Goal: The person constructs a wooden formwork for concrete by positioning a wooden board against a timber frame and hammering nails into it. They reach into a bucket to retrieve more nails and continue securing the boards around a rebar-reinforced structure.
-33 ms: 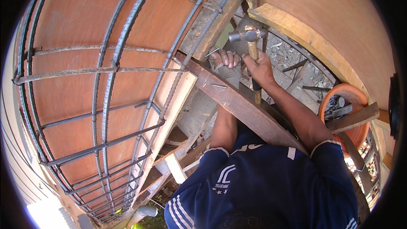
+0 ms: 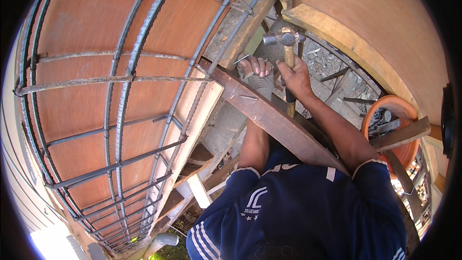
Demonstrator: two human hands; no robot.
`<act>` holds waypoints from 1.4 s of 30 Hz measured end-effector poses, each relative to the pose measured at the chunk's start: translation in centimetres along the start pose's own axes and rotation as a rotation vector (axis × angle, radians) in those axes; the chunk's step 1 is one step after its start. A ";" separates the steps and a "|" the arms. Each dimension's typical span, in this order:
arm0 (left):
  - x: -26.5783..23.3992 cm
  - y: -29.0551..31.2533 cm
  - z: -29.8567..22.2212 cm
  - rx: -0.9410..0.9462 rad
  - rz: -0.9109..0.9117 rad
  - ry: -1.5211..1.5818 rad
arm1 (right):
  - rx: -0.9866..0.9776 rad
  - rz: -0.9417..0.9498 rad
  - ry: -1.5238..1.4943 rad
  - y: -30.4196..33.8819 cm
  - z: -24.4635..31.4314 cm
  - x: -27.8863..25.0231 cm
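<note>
My left hand (image 2: pixel 259 71), with grey ribbed fabric round its palm and wrist, is closed on a thin nail (image 2: pixel 241 59) beside the upper end of a dark wooden beam (image 2: pixel 269 115). The nail lies slantwise between thumb and finger, close to a pale timber (image 2: pixel 236 29). My right hand (image 2: pixel 297 78) is wrapped round the wooden handle of a ball-peen hammer (image 2: pixel 285 39). The hammer head is raised to the right of my left hand, apart from the nail. Another nail (image 2: pixel 248 97) sticks out of the beam's face.
A cage of steel rebar (image 2: pixel 124 79) stands at left before a reddish plywood panel (image 2: pixel 82 110). Pale plywood (image 2: pixel 370 24) curves along the upper right. An orange bucket (image 2: pixel 408 108) with metal bits sits at right, a wooden stick (image 2: pixel 402 134) across it. Rubble (image 2: pixel 322 60) lies below.
The hammer and my right hand have shifted slightly to the right. My left hand and the nail stay in place.
</note>
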State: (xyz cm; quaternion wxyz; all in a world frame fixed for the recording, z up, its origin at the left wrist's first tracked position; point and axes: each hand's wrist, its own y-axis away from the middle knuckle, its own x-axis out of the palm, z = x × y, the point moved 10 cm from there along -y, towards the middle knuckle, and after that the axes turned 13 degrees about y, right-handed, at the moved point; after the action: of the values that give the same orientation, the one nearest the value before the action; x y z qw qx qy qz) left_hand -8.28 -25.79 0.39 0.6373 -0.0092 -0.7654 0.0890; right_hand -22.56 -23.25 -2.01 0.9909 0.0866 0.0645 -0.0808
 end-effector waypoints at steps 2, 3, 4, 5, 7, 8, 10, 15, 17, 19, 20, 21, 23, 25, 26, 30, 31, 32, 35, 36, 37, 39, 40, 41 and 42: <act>-0.2 0.1 0.0 0.019 -0.016 0.003 | -0.116 -0.017 0.037 0.5 1.0 0.0; -0.2 0.2 -0.2 0.041 -0.019 -0.005 | -0.198 0.013 0.090 0.9 1.5 0.7; -0.3 0.2 -0.5 0.063 -0.021 -0.012 | -0.280 0.043 0.142 1.2 2.1 1.3; -0.4 0.4 -0.8 0.069 -0.019 0.009 | -0.290 0.059 0.180 1.2 2.0 1.6; -0.3 0.2 -0.4 0.052 -0.012 0.066 | -0.304 0.057 0.267 0.8 2.3 1.1; -0.4 0.2 -0.1 0.028 -0.015 0.050 | -0.222 0.068 0.214 0.4 1.6 0.8; -0.3 0.3 -0.1 -0.003 -0.019 0.013 | -0.063 0.104 0.103 -0.2 0.7 0.8; -2.2 0.0 -1.1 -0.065 0.074 -0.212 | 0.053 0.196 -0.131 -2.7 3.2 1.7; -3.6 0.8 -1.9 -0.103 -0.009 -0.472 | 0.012 0.190 -0.221 -4.2 5.1 2.1; -6.8 2.5 -4.8 -0.084 -0.212 -0.711 | -0.053 0.221 -0.154 -5.4 6.2 2.7; -9.5 3.7 -7.0 -0.069 -0.320 -0.831 | -0.084 0.241 -0.122 -5.9 6.7 3.2; -11.9 4.8 -8.9 -0.045 -0.348 -0.823 | -0.104 0.204 -0.073 -6.6 6.1 3.6; -14.7 7.9 -11.6 0.004 -0.408 -0.682 | -0.098 0.160 -0.078 -6.9 5.6 4.6; -13.2 10.5 -13.2 0.002 -0.371 -0.974 | -0.084 0.120 -0.127 -6.9 5.5 4.6; -11.1 11.0 -14.2 -0.015 -0.287 -1.395 | -0.081 0.107 -0.173 -6.6 5.9 4.5; -13.1 12.6 -13.7 -0.054 -0.513 -0.789 | -0.013 0.119 -0.312 -6.0 7.0 5.2; -12.2 12.2 -12.4 -0.027 -0.548 -0.587 | 0.002 0.077 -0.338 -6.2 6.6 5.1; -12.4 11.5 -12.3 -0.033 -0.507 -0.597 | 0.016 0.033 -0.365 -6.6 5.8 5.2; -14.5 9.5 -12.9 -0.065 -0.358 -0.490 | 0.107 -0.058 -0.203 -7.1 2.0 5.3; -14.6 8.4 -12.6 -0.087 -0.283 -0.364 | 0.140 -0.085 -0.107 -7.6 0.3 5.0; -14.4 7.0 -12.1 -0.122 -0.209 -0.236 | 0.190 -0.103 -0.145 -7.9 -1.2 4.7; -14.9 6.5 -12.4 -0.136 -0.148 -0.108 | 0.217 -0.073 -0.173 -8.1 -2.7 5.5; -15.0 5.6 -12.0 -0.146 -0.130 -0.066 | 0.234 -0.071 -0.187 -8.1 -3.4 5.5; -15.7 4.9 -11.9 -0.125 -0.162 -0.104 | 0.266 -0.059 -0.142 -8.1 -4.3 5.6; -16.1 4.2 -11.5 -0.106 -0.179 -0.130 | 0.279 -0.013 -0.064 -8.5 -4.6 5.7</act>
State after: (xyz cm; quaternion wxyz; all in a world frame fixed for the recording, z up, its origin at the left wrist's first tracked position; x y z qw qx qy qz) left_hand 5.60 -22.27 -13.89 0.5905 0.0315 -0.8064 -0.0083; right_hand -18.95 -31.54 -8.67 0.9702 0.2207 0.0216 -0.0979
